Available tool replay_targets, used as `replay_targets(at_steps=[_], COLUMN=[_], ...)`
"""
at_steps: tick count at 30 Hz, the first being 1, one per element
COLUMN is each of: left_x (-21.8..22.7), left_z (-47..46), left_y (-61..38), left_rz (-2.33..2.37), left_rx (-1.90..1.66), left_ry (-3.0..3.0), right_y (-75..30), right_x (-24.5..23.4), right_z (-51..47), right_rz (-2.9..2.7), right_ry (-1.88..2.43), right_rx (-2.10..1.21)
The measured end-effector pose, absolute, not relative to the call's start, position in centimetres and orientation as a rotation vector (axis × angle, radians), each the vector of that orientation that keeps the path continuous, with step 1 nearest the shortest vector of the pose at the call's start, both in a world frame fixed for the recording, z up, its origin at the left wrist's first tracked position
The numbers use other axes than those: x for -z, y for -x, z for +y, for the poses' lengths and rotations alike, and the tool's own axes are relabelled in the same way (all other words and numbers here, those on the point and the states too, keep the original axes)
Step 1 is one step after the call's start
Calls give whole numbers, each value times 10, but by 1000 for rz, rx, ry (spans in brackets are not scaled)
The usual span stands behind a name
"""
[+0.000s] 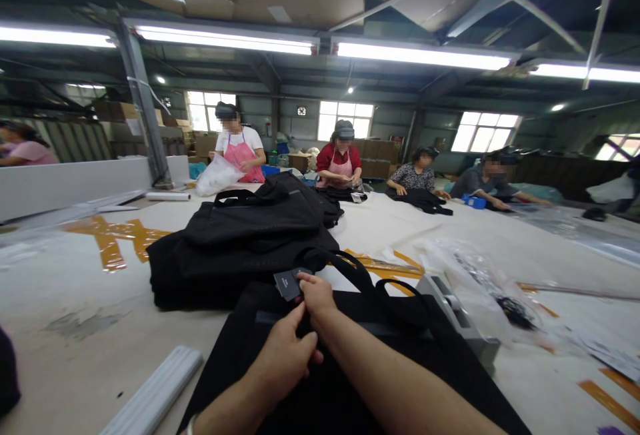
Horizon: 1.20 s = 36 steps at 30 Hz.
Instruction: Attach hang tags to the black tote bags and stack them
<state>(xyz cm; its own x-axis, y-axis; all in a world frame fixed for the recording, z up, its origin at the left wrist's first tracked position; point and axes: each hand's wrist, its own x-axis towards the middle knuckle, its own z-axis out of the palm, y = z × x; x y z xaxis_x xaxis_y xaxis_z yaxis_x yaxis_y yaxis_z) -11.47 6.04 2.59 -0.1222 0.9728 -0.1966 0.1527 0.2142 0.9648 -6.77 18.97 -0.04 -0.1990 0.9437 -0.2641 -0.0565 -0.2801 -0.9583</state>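
Observation:
A black tote bag (345,362) lies flat in front of me, its strap (425,305) looping up at the far edge. My right hand (319,298) pinches a dark hang tag (289,284) with pale print, above the bag's far left corner. Just below, my left hand (283,352) hovers over the bag with the index finger stretched toward the right fingertips. Its thumb stands apart and its other fingers curl in. I see nothing held in the left hand. Beyond the tag sits a pile of black bags (240,242) with handles on top.
A white ruler-like bar (155,392) lies at left. A grey tape dispenser (457,315) stands beside the bag, near clear plastic bags (470,268). Brown tape (113,248) marks the white table (75,368). Several co-workers (343,155) work across it.

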Motion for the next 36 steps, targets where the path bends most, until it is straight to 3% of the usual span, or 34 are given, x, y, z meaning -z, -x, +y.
replay_targets(at_steps=[4,10,16,21,32,36], left_x=[-26,-30,-24,-23,-24,-22], left_z=[63,92,126,132,132,134], left_y=[121,165,173,182,188,191], left_rz=[1435,1462,1638,1770,1892,1919], left_rx=[-997,-1211,-1226,-1194,-1042,-1009], left_ry=[-1105,-586,-696,-817,-975,-1061], right_y=[57,48,37,16,3,18], right_x=[-9,-8,-3,-8,-64,-62], right_z=[185,176,173,178,232,245], right_rz=[-1149,-1250,-1529,-1954,-2697,-2778], right_ry=[1179,1126,1121,1129,925,1023], right_rx=[-1667,-1687,-1599,-1228,72,167])
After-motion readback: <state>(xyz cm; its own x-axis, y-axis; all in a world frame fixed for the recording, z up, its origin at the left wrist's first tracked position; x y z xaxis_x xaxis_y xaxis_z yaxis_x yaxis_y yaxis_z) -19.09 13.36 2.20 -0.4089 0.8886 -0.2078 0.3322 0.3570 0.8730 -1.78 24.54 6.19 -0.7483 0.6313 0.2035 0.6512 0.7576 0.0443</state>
